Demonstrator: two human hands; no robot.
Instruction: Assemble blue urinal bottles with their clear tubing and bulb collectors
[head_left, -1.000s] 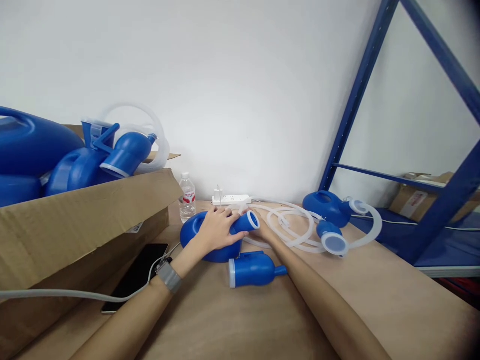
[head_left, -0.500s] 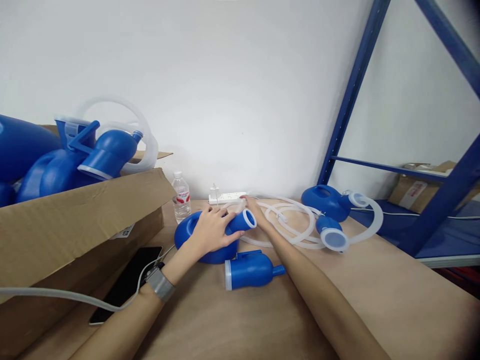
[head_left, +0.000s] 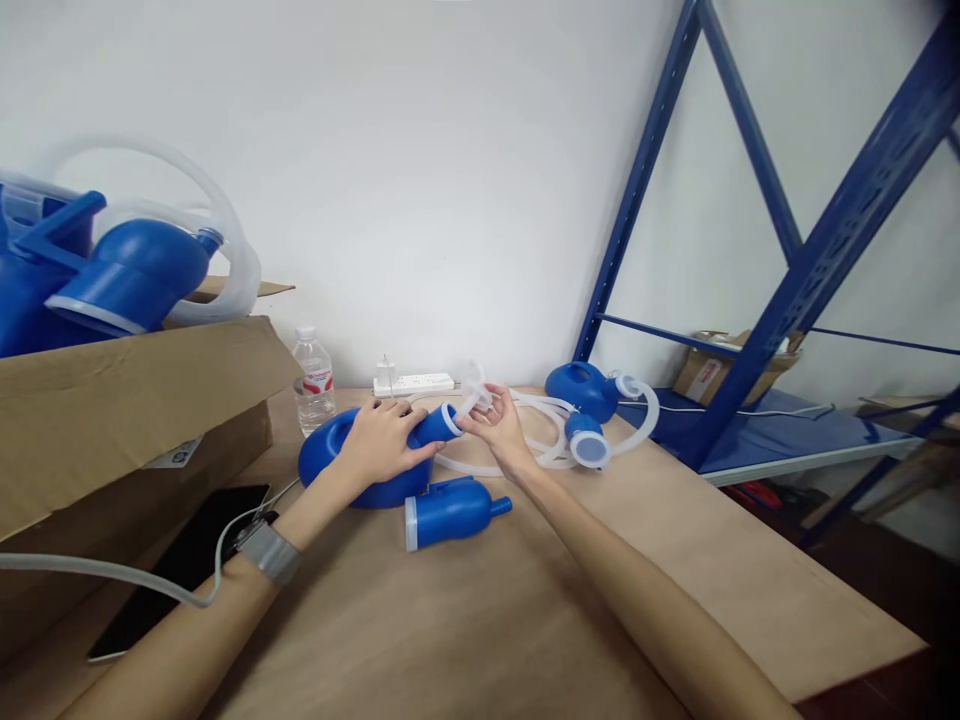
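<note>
Head view: a white wall (head_left: 450,200) stands behind a wooden table (head_left: 495,620), with a blue metal rack (head_left: 637,190) on the right. On the left, an open cardboard box (head_left: 135,400) holds blue plastic containers (head_left: 139,265) and a looped white hose (head_left: 244,280). Near the table's middle, 1 blue jug (head_left: 390,490) lies with its neck pointing right; the left hand (head_left: 382,440) is spread over its top, gripping it by the neck. Farther right, near the rack, sits another blue jug (head_left: 585,392). Pale coiled tubing (head_left: 471,467) lies between the 2 jugs. Just in front of the nearer jug, a blue cup (head_left: 457,513) rests on its side. A black phone (head_left: 187,545) lies beside the box, a water bottle (head_left: 313,388) stands behind it, and a white power strip (head_left: 416,384) sits by the wall. Smallest, a clear plastic piece (head_left: 472,383) is pinched in the right hand (head_left: 499,430) at the jug's mouth; whether they touch, I cannot tell.
</note>
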